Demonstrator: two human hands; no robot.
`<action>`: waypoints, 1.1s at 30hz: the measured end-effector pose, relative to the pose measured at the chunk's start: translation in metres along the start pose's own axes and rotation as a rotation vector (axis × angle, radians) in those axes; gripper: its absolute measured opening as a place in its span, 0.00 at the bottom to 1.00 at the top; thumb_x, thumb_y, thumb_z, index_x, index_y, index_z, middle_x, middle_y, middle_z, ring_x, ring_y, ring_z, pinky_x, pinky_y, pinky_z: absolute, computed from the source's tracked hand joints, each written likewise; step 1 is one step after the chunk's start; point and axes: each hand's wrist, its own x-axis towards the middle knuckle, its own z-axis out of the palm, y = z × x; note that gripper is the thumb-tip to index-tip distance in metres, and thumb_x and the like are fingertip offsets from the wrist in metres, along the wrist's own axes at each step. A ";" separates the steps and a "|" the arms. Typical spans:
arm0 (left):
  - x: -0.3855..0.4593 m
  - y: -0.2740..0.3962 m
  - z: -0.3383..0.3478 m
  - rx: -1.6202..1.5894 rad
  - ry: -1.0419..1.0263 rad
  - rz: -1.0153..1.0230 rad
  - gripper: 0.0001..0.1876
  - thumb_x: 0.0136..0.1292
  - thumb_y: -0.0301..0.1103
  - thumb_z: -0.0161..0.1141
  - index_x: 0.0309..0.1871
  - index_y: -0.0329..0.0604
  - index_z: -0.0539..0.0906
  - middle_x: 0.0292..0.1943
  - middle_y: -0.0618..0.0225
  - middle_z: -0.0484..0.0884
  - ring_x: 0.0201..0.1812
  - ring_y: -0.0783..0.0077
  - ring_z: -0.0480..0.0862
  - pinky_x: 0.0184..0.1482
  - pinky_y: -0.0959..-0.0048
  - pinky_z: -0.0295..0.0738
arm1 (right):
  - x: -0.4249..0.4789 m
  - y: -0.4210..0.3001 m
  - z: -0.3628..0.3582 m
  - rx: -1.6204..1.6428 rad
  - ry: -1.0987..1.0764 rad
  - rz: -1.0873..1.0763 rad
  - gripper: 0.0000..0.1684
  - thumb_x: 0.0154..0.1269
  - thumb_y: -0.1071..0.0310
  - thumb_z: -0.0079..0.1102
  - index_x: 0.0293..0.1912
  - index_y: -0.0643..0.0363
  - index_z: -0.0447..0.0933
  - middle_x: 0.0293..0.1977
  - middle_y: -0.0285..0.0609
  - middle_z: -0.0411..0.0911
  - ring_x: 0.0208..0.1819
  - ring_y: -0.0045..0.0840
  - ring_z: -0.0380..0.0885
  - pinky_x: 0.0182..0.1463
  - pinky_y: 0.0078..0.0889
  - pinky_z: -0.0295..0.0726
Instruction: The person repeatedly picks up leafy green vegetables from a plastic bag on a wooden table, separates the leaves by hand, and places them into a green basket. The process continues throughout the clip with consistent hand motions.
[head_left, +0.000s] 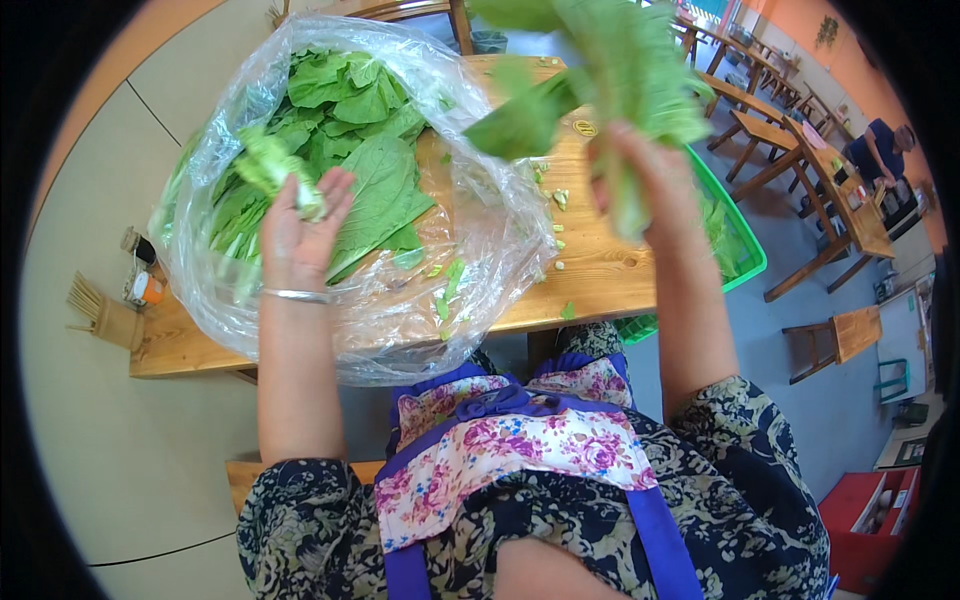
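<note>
My left hand (304, 236), palm up, holds a small pale-green heart of leafy greens (266, 161) between thumb and fingers, over an opened clear plastic bag (495, 217). Loose large green leaves (349, 94) fill the bag's back and left part. My right hand (656, 176) grips the pale stem end of a leafy green bunch (637, 75), raised above the table's right side. The bunch is blurred, and its top leaves run past the picture's upper edge.
Leaf scraps (560, 199) lie on the wooden table (600, 285). A green plastic basket (754, 255) with leaves stands beyond its right edge. Chopsticks in a holder (116, 322) and jars (146, 289) stand at the left. Far right, a person (883, 154) bends near another table.
</note>
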 end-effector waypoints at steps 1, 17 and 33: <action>0.002 0.006 -0.003 -0.060 -0.017 0.011 0.22 0.71 0.39 0.39 0.61 0.36 0.52 0.56 0.39 0.68 0.60 0.43 0.68 0.60 0.49 0.65 | 0.004 -0.018 -0.003 0.106 0.079 -0.020 0.18 0.59 0.54 0.56 0.27 0.62 0.75 0.19 0.40 0.76 0.17 0.20 0.74 0.19 0.23 0.73; -0.041 -0.062 0.040 0.015 -0.038 -0.261 0.17 0.66 0.38 0.53 0.53 0.40 0.68 0.44 0.54 0.76 0.40 0.60 0.78 0.40 0.68 0.79 | 0.019 -0.032 -0.022 -0.221 -0.070 0.121 0.17 0.55 0.64 0.61 0.41 0.64 0.72 0.21 0.39 0.76 0.16 0.21 0.73 0.20 0.26 0.72; -0.071 -0.066 0.019 0.091 -0.181 -0.208 0.09 0.66 0.33 0.46 0.45 0.40 0.70 0.32 0.58 0.79 0.28 0.65 0.78 0.23 0.76 0.70 | 0.014 0.017 -0.100 -1.268 0.110 0.007 0.15 0.56 0.57 0.61 0.37 0.59 0.79 0.34 0.44 0.80 0.31 0.28 0.79 0.35 0.30 0.77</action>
